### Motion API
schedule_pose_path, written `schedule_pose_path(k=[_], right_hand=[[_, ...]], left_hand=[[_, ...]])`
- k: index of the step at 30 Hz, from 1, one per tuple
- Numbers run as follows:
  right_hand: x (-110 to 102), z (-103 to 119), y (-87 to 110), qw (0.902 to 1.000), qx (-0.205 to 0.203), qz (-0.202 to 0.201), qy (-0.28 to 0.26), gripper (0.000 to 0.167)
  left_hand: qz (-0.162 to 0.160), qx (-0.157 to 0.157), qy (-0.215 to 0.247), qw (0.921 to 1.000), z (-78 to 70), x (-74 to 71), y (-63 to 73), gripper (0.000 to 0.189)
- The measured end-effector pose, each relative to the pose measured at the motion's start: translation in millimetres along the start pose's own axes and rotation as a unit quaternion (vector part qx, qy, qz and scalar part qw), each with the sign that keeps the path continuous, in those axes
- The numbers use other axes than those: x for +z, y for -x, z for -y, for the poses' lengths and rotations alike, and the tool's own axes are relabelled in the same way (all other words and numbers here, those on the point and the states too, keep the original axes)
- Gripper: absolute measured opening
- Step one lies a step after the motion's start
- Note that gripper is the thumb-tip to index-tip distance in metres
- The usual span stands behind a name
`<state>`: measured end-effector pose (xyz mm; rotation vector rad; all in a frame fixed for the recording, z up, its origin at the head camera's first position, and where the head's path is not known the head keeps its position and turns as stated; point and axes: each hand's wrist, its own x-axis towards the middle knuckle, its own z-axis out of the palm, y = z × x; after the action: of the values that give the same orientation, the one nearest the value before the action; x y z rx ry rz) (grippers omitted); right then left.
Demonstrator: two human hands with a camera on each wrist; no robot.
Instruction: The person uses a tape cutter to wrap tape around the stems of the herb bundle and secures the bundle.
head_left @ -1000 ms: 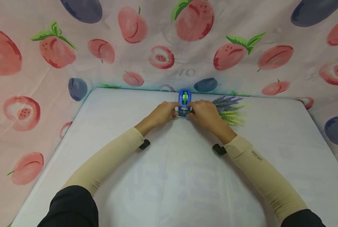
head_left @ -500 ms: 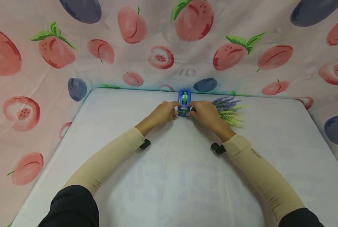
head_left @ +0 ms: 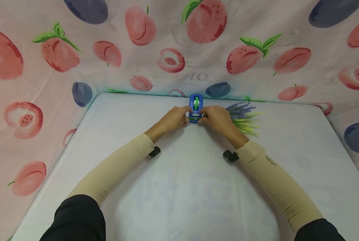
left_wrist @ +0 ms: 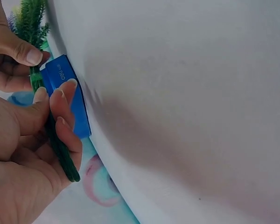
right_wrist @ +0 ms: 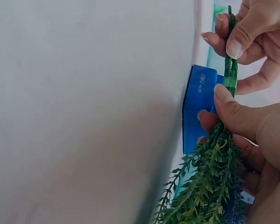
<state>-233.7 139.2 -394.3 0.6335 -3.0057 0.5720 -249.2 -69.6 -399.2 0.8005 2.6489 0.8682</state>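
Note:
A bunch of artificial lavender (head_left: 244, 118) with purple and yellow-green heads lies sideways at the table's far edge. Its dark green stems (left_wrist: 60, 151) cross in front of a blue tape dispenser (head_left: 196, 100), which holds a green roll. My left hand (head_left: 174, 118) pinches the stem ends between thumb and fingers. Nearer the flower heads, my right hand (head_left: 217, 118) pinches the same stems. Between the two hands a band of lighter green tape (right_wrist: 230, 83) wraps the stems, close against the dispenser. The right hand partly covers the bunch in the head view.
The white tabletop (head_left: 179, 187) stretches toward me. Directly behind the dispenser rises a fruit-printed cloth (head_left: 206, 60), which also hangs along the sides. Small black devices sit under both wrists.
The right hand and forearm have shifted very slightly left, and the flower heads with them. The left hand and the tape dispenser stay nearly in place.

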Motion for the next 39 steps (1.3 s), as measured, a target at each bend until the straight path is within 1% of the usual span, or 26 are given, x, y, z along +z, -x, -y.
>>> schedule_pose_path(k=[3,9,16,25,29,35,39], right_hand=[[1.6,0.0,-0.1,1.0,0.005,-0.003,-0.007,0.033],[2.8,-0.8,-0.8,0.9998,0.002,-0.014,-0.01,0.032],[3.6,-3.6,-2.2,0.9995,-0.001,-0.017,-0.026,0.033],[4.0,-4.9,-3.6,0.9993,-0.008,-0.03,-0.019,0.031],[3.9,-6.8,-4.6,0.9992,-0.011,-0.024,-0.029,0.031],[4.6,-11.8,-5.9,0.9985,-0.013,-0.008,-0.052,0.032],[7.8,-13.6,-5.6,0.9977,-0.01,0.001,-0.066,0.037]], left_hand=[[0.002,0.002,0.006,1.0,0.5,0.0,0.6,0.038],[0.008,0.006,0.0,0.9999,2.5,0.8,-0.2,0.036],[0.018,0.006,-0.004,0.9998,-0.1,-1.9,-2.1,0.038],[0.027,-0.01,0.003,0.9996,1.3,-1.0,-2.8,0.036],[0.028,-0.012,0.006,0.9995,0.7,-1.8,-2.9,0.035],[0.032,-0.004,0.008,0.9995,0.7,-3.2,-4.0,0.034],[0.039,-0.004,0.013,0.9991,4.2,-1.5,-3.3,0.037]])
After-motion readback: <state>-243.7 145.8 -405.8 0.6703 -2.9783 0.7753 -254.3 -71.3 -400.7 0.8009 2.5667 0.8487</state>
